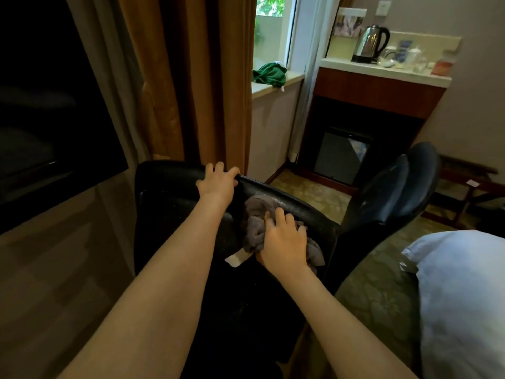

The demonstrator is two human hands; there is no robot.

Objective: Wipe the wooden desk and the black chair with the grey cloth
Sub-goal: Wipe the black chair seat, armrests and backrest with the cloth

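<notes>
Now the left hand grips the top edge of the backrest of the black chair, a padded seat with a shiny, leather-like cover; its fingers curl over the far side of that edge and the thumb lies along the near side. Further right along the same top edge, the right hand presses down on the crumpled grey cloth, fingers bent and bunched into the fabric. The cloth is draped over the backrest near its right corner, with a small white tag sticking out from under the hand on the near side.

Left of the chair is the brown wooden desk, and a large black flat screen stands above it. A second dark padded chair stands just beyond the first one's right corner. A steel electric kettle sits on the far counter, a bunched green cloth lies on the window sill, and white bedding fills the lower right.
</notes>
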